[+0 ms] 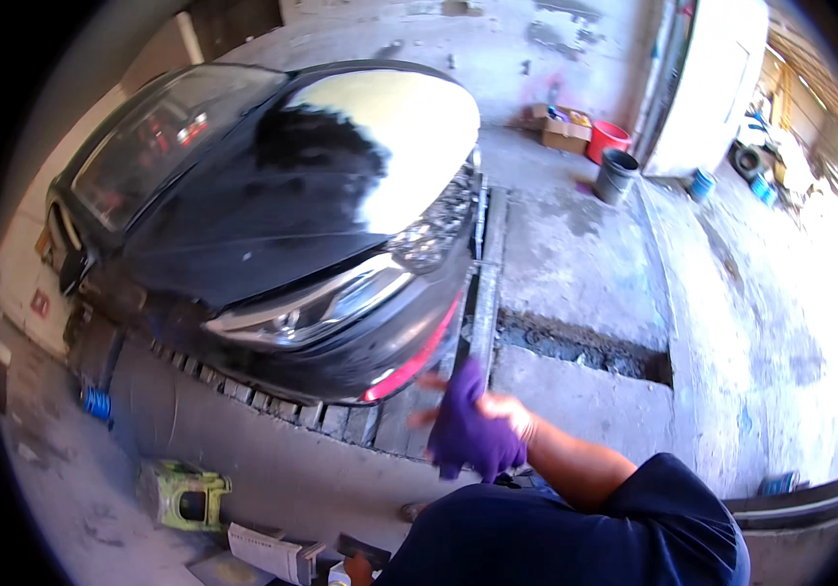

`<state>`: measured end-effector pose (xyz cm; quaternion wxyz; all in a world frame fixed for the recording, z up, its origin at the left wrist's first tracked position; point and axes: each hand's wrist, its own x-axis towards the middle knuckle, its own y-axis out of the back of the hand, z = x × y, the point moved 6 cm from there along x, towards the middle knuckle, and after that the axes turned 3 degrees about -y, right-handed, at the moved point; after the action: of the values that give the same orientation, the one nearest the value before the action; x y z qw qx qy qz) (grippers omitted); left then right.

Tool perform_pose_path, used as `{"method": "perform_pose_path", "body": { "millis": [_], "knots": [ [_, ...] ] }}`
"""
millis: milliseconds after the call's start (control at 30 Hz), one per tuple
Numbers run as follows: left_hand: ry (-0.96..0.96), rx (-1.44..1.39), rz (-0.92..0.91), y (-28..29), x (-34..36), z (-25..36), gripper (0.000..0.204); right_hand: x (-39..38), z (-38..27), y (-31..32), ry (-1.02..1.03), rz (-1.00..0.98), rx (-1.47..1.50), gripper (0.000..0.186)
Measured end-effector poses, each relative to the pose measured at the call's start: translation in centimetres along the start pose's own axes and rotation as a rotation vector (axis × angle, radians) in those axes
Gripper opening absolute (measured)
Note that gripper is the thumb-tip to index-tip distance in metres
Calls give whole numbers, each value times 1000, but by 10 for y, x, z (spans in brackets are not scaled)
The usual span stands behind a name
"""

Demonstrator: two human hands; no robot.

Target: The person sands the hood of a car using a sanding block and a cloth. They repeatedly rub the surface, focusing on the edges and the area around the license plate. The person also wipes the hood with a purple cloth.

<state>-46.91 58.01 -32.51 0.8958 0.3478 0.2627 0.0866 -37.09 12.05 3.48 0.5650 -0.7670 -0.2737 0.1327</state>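
A purple cloth (473, 430) is in my right hand (507, 410), which reaches forward from the right over the floor by the car's front corner. Fingers show past the cloth's left edge, and the hand is slightly blurred. The black car (233, 230) stands ahead and to the left, with its headlight (312, 303) and red-trimmed bumper (419, 361) nearest the cloth, apart from it. Low at the bottom edge, my left hand (358, 569) is only partly visible, beside a small white object (339, 574) and a dark flat piece (364, 551). Its grip is hidden.
A yellow-green stool (189, 496) and a whitish box (268, 552) lie at the lower left. A trench (585, 347) cuts the floor right of the car. Farther back stand a dark bucket (616, 178), a red bucket (608, 143) and a cardboard box (565, 135).
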Motion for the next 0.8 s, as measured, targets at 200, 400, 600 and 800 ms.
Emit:
{"method": "perform_pose_path", "body": {
  "millis": [200,400,600,800],
  "knots": [
    [-26,-129,-25,-76,-3,72,36,-142,-40,80,173,427,-70,65],
    [-199,300,-186,-144,-53,168,40,-270,-126,108,376,424,205,60],
    [-162,368,-284,-223,-52,240,42,-365,-130,211,333,1014,15,38],
    [-143,293,-317,-314,2,289,45,-370,-204,239,399,1159,9,44]
  ]
}}
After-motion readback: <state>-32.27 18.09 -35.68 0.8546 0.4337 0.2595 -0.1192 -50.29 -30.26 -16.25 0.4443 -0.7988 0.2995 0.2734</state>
